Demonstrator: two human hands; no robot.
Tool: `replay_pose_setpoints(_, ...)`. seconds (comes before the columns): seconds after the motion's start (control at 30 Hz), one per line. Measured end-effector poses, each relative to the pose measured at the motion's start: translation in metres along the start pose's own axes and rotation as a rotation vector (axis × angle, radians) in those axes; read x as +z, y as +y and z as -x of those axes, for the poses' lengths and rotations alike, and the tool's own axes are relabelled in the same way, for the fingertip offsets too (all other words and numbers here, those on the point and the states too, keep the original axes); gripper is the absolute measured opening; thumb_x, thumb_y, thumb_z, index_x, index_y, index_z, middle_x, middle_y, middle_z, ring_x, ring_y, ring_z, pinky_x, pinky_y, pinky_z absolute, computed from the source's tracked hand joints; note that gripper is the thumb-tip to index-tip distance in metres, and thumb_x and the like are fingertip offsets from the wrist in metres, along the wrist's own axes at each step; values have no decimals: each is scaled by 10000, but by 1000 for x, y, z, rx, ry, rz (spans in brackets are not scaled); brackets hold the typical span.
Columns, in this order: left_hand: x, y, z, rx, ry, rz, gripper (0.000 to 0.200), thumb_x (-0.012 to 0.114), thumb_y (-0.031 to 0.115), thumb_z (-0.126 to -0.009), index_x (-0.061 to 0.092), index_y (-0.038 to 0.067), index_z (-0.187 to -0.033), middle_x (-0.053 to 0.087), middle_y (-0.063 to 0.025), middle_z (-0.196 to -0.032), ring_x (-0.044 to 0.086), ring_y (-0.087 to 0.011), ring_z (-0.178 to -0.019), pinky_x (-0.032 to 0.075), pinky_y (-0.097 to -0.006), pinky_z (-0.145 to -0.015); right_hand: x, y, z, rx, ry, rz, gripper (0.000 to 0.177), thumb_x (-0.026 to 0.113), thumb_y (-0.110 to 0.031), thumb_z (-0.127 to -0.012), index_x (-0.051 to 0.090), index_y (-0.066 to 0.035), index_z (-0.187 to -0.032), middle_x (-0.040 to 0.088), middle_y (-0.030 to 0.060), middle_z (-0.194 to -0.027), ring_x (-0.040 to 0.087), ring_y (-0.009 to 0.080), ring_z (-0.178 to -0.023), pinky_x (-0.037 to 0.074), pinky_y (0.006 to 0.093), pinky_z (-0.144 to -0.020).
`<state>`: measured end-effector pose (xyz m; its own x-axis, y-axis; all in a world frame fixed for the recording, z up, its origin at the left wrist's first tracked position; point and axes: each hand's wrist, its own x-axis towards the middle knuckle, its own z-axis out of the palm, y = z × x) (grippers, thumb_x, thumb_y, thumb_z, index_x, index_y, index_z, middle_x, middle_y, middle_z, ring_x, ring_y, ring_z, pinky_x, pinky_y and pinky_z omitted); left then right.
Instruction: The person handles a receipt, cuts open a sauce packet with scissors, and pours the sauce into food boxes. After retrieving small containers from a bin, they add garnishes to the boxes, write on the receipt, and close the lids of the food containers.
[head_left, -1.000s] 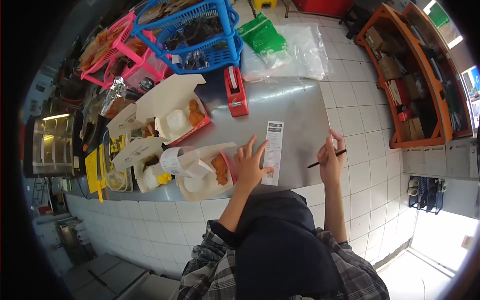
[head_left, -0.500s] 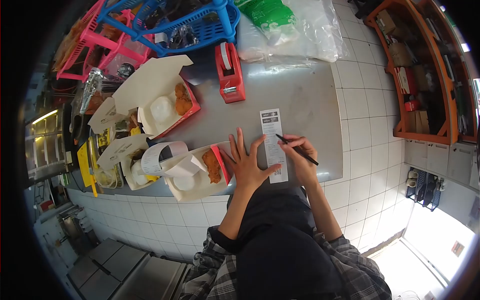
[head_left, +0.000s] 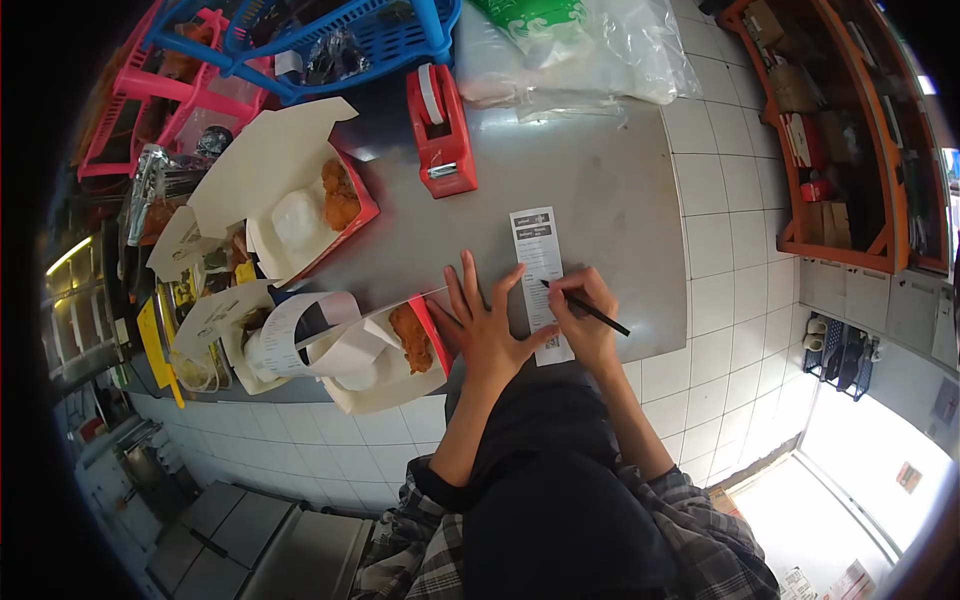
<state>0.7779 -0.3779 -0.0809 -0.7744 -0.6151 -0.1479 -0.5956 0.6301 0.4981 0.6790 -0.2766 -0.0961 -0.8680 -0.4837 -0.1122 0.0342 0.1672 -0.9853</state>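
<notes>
Faced a metal table [head_left: 600,170] over white floor tiles [head_left: 720,230], with an orange cabinet [head_left: 890,130] off to the right. Lost the corners of the view to black. Saw a blue basket [head_left: 432,30] cut off by the top edge, and could not identify the dark contents. Could not read the small print on the receipt [head_left: 533,245], nor see the parts under the left hand [head_left: 485,345].

Found the receipt flat on the metal table, near the front edge, between the left hand and the right hand [head_left: 588,325]. Held the left hand open, palm down and fingers spread, with the index fingertip and thumb on the receipt. Could not tell whether the little finger touched the red side of the nearest food box [head_left: 429,345].

Gripped a black pen [head_left: 602,316] in the right hand, with fingers curled around the barrel and the tip at the receipt's print; could not tell whether in contact. Noted fried chicken [head_left: 411,338] in the nearest food box, a curled paper strip [head_left: 282,335] over part of the same box, and a red tape dispenser [head_left: 445,150] beyond the hands, just beside the blue basket.
</notes>
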Motion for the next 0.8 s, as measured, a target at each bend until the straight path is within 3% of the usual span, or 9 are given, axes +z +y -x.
replay_pose_setpoints(0.2,0,0,0,-4,7,8,905,743,682,-540,452,321,-1317,79,-147,-1558,20,-431,-1421,26,-726,-1030,-9,-3,6,-58,28,79,102,612,98,-764,609,25,-834,545,72,-841,621,135,-734,530,247,-685)
replay_pose_setpoints(0.27,-2,1,-1,6,-8,38,895,782,591,-573,441,292,-1345,42,-144,-1565,-13,-434,-1421,0,-719,-1031,-7,-5,6,-57,29,83,98,611,92,-769,606,19,-835,543,64,-825,611,131,-733,513,241,-678)
replay_pose_setpoints(0.53,-2,1,1,-1,-15,19,899,780,597,-567,443,293,-1343,41,-143,-1566,-5,-436,-1421,1,-721,-1031,-11,4,9,-94,61,111,135,593,124,-754,623,27,-843,521,62,-810,607,118,-695,506,238,-622)
replay_pose_setpoints(0.6,-1,1,-1,3,-2,22,902,777,603,-563,444,294,-1342,41,-143,-1566,-2,-436,-1421,3,-722,-1030,-13,5,9,-197,35,120,138,595,127,-753,624,28,-844,519,65,-812,592,109,-674,482,228,-586)
replay_pose_setpoints(0.8,0,1,-1,1,-6,5,914,778,611,-556,437,297,-1344,44,-146,-1565,-6,-434,-1421,-2,-724,-1028,-8,-2,8,-133,14,147,174,580,140,-749,625,18,-866,523,73,-824,540,99,-613,444,215,-540)
